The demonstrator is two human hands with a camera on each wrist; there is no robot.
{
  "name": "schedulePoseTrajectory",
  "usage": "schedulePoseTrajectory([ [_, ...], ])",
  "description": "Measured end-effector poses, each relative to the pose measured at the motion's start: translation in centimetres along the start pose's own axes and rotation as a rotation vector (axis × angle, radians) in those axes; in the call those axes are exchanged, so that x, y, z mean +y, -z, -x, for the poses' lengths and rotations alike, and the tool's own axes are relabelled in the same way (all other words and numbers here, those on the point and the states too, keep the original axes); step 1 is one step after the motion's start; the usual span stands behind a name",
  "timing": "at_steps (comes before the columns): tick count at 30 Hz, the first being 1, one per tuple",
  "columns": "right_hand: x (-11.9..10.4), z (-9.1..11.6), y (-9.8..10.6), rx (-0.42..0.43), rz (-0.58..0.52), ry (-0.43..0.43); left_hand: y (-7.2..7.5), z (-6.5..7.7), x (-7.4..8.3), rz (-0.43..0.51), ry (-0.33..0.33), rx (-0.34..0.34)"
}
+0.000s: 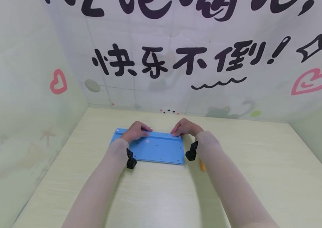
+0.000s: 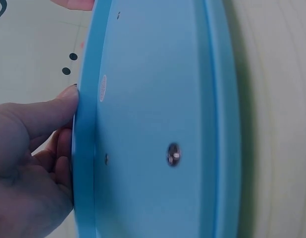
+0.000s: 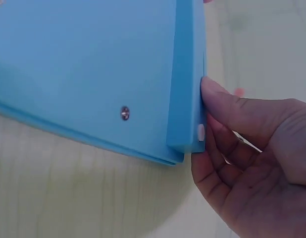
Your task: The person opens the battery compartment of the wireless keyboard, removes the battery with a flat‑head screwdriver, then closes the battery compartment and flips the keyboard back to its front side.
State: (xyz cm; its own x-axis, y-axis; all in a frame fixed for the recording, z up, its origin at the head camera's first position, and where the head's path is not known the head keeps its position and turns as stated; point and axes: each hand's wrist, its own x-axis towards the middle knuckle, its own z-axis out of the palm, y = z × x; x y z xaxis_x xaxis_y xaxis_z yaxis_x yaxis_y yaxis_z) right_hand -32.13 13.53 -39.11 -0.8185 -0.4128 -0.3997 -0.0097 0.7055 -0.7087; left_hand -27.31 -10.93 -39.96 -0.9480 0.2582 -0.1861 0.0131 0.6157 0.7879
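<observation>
A blue keyboard [image 1: 156, 148] lies with its underside up on the table, showing small screws, a round sticker and a raised ridge along the far edge. My left hand [image 1: 138, 130] grips that far edge left of its middle, thumb against the ridge and fingers curled behind, as the left wrist view shows. At the far right corner, my right hand [image 1: 186, 127] pinches the ridge. The right wrist view has the thumb [image 3: 222, 101] on the ridge's outer face, near a small white foot [image 3: 201, 132], with the other fingers curled around the ridge's end.
The pale wooden table [image 1: 161, 196] reaches a printed wall sheet [image 1: 161, 91] behind the keyboard, with another sheet at the left. An orange object [image 1: 202, 165] sits partly hidden by my right forearm. Small black cameras [image 1: 131, 162] are strapped to both wrists.
</observation>
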Motion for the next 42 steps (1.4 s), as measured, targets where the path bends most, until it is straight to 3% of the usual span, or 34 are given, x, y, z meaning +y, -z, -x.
schedulePoseTrajectory([
  [6, -0.2, 0.2, 0.0, 0.041, 0.073, 0.04, -0.1, -0.2, 0.3, 0.008, -0.002, 0.002],
  [14, -0.5, 0.9, -0.3, 0.085, 0.089, 0.019, -0.3, -0.2, 0.1, -0.004, -0.026, 0.014],
  [26, -0.8, 1.0, -1.0, 0.13, 0.11, 0.08, -0.5, 0.4, -0.7, -0.005, -0.053, 0.099],
  [35, -1.2, 2.7, -0.5, 0.212, 0.117, 0.127, 1.3, 2.1, -0.3, -0.026, -0.099, 0.116],
  [42, -1.4, 4.4, -0.3, 0.188, 0.144, 0.155, 2.8, 3.9, -0.5, -0.081, -0.101, 0.106],
])
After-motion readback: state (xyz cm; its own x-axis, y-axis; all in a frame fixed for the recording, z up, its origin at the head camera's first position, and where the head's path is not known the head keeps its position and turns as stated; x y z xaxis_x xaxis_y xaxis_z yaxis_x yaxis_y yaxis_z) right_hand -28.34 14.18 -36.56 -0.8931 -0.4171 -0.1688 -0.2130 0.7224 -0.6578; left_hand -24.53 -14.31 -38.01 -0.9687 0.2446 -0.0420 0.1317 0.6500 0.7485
